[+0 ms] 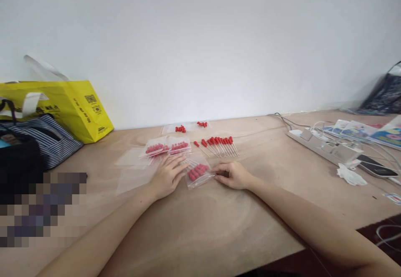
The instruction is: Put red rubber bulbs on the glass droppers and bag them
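Note:
A clear plastic bag (200,180) lies on the table between my hands, holding several droppers with red bulbs (198,171). My left hand (167,177) rests with its fingers stretched out and apart, the tips at the bag's left side. At the right edge of the bag, my right hand (232,175) has thumb and fingers pinched together on the plastic. Just beyond it, loose red-bulbed droppers (219,144) with thin pale stems lie in a row. Filled bags of droppers (179,146) are stacked behind my left hand.
Flat clear bags (130,178) lie to the left. Two more groups of red-bulbed droppers (180,129) sit near the wall. A yellow bag (84,114) and striped bag (61,137) stand left. At right are a power strip (316,147), cables, a phone (377,167) and crumpled tissue (351,176).

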The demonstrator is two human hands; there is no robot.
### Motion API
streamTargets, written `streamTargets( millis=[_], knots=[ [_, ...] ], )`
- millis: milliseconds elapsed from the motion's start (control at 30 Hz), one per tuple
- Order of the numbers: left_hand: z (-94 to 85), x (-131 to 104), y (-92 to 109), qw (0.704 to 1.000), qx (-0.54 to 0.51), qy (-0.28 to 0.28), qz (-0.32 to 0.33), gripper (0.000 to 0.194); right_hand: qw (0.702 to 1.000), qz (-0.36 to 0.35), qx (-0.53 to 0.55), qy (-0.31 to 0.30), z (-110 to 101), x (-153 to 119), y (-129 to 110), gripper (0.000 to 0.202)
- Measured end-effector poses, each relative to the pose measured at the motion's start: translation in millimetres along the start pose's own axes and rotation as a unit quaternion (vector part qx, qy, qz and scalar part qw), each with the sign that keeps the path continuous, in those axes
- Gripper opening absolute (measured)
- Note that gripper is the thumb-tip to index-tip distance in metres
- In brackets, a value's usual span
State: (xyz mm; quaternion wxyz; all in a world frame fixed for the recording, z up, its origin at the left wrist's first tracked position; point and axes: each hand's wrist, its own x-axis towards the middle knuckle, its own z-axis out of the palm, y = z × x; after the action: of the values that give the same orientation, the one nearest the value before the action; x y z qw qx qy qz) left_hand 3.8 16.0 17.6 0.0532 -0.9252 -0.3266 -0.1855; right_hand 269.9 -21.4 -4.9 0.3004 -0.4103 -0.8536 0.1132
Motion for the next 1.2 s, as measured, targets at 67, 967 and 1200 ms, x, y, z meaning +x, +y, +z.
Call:
streamTargets(
  millis=[67,967,1200],
  knots=[
    [0.9,-8,2,0.999,-0.025,0.034,0.022,0.028,0.999,-0.027,-0.032,0.016,3,-1,-1,0.023],
    [6.7,-8,12,0.939,0.111,0.21,0.251,0.019,0.89,-0.299,-0.312,0.146,13,20,6,0.017],
    [11.5,-6,17,0.941,0.089,0.222,0.239,0.013,0.876,-0.343,-0.307,0.146,17,23,1,0.023]
  ],
)
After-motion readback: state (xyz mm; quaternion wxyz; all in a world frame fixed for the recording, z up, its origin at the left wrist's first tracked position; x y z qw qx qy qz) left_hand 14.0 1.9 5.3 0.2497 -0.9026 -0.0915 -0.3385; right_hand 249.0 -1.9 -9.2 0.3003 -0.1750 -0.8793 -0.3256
